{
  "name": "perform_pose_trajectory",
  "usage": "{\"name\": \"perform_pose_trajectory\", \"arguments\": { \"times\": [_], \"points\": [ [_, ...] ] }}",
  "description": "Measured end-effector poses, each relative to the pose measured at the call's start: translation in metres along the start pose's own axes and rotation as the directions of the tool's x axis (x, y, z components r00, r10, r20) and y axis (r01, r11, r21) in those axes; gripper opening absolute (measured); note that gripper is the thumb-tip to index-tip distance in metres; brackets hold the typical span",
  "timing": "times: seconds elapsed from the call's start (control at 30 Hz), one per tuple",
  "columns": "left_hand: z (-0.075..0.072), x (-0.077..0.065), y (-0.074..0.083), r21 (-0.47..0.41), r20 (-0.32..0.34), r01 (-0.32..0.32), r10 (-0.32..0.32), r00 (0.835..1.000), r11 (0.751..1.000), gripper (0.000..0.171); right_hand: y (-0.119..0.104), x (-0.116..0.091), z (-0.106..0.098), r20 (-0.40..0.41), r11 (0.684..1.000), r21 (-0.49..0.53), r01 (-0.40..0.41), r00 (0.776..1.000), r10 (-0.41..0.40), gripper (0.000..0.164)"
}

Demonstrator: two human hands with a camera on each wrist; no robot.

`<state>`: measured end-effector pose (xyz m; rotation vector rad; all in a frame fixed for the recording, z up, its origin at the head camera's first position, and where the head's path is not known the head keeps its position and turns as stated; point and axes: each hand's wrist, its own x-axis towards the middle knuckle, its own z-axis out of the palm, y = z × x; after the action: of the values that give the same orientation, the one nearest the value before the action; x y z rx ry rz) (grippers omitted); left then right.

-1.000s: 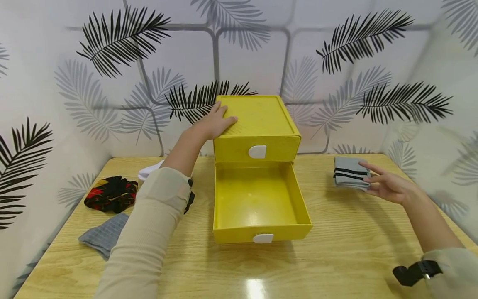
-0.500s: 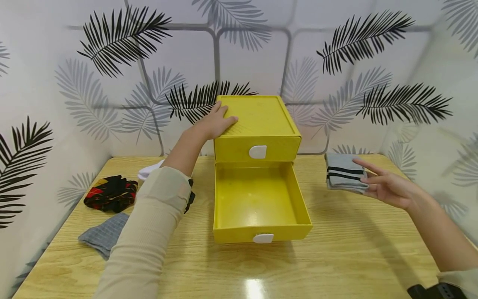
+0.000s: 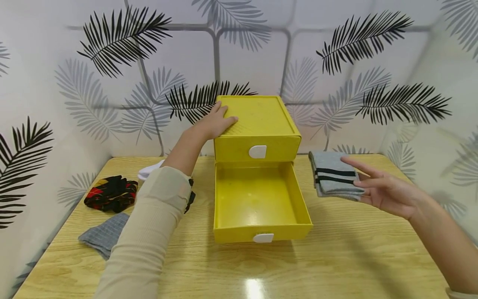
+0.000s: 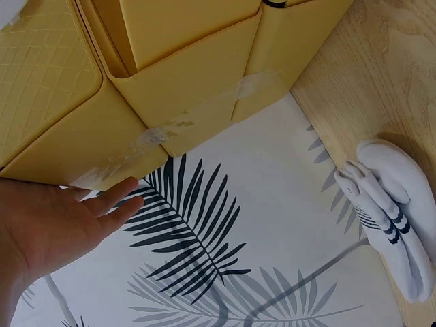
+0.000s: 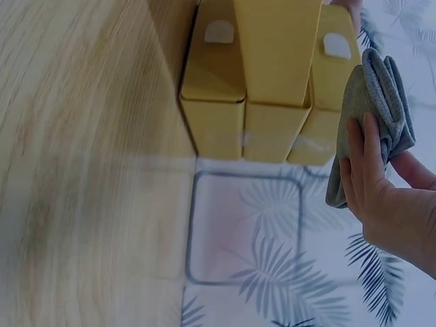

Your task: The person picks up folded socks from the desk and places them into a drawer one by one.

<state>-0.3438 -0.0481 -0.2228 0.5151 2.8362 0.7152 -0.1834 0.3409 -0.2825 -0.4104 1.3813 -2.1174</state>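
My right hand [image 3: 392,193] pinches a folded grey pair of socks [image 3: 332,164] with two black stripes, thumb on one side and fingers on the other. It holds them above the table, just right of a yellow drawer cabinet [image 3: 257,114]. In the right wrist view the folded socks [image 5: 351,112] stand on edge between thumb and fingers. A lower drawer [image 3: 252,197] of the cabinet is pulled out, its inside bare. My left hand [image 3: 213,124] rests on the cabinet's top left edge; the left wrist view shows its fingers [image 4: 119,204] extended along the side.
Left on the wooden table [image 3: 257,265] lie a black, red and yellow patterned bundle [image 3: 112,195], a grey checked folded cloth piece [image 3: 102,234] and white striped socks [image 4: 402,225], partly behind my left arm. A leaf-patterned wall [image 3: 254,54] stands behind the cabinet.
My right hand has carried the grey socks leftward and nearer to the open drawer. The left hand and the cabinet have stayed in place.
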Motion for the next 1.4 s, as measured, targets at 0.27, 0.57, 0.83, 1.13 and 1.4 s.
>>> {"name": "perform_pose_trajectory", "arguments": {
  "times": [0.27, 0.57, 0.83, 1.13, 1.4],
  "points": [
    [-0.001, -0.001, 0.001, -0.007, 0.008, 0.002, -0.002, 1.000, 1.000, 0.068, 0.005, 0.005, 0.027, -0.032, 0.995, -0.091, -0.032, 0.999, 0.029, 0.057],
    [-0.001, 0.000, 0.000, -0.013, 0.005, 0.009, -0.009, 1.000, 1.000, 0.068, 0.022, 0.031, 0.059, -0.123, 0.965, -0.246, -0.093, 0.990, 0.064, 0.059],
    [0.000, 0.000, 0.000, -0.018, 0.003, 0.007, -0.007, 1.000, 1.000, 0.067, 0.031, 0.056, 0.087, -0.155, 0.927, -0.366, -0.076, 0.988, 0.019, 0.070],
    [0.000, 0.000, 0.001, -0.014, 0.001, 0.007, -0.007, 1.000, 1.000, 0.067, 0.042, 0.070, 0.091, -0.193, 0.905, -0.413, -0.097, 0.981, 0.017, 0.069],
    [0.000, 0.000, 0.000, -0.020, -0.002, 0.006, -0.006, 1.000, 1.000, 0.067, 0.049, 0.078, 0.098, -0.246, 0.733, -0.668, -0.129, 0.968, -0.054, 0.065]
  ]
}}
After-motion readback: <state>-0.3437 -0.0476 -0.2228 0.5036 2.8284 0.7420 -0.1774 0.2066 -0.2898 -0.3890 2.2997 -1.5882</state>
